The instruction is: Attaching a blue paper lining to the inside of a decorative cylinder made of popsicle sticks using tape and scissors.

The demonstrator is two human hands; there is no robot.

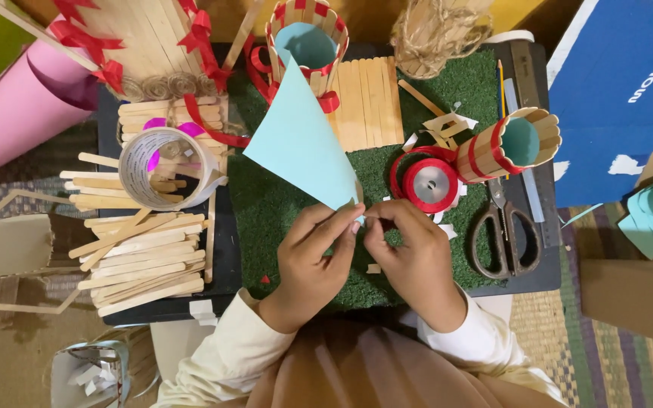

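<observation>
Head view: both hands pinch one corner of a light blue paper sheet [300, 143] above the green mat [281, 219].
Left hand [313, 253] and right hand [410, 253] meet fingertip to fingertip, clamped on that corner. Two stick-clad cups [509, 143] appear finished; loose wooden sticks [141, 264] remain unused.

Both hands are held together at mid-frame, forearms clad in cream sleeves. The left hand [313, 253] is curled, thumb and fingertips pinched; the right hand [410, 249] is likewise pinched, fingertips met.
</observation>
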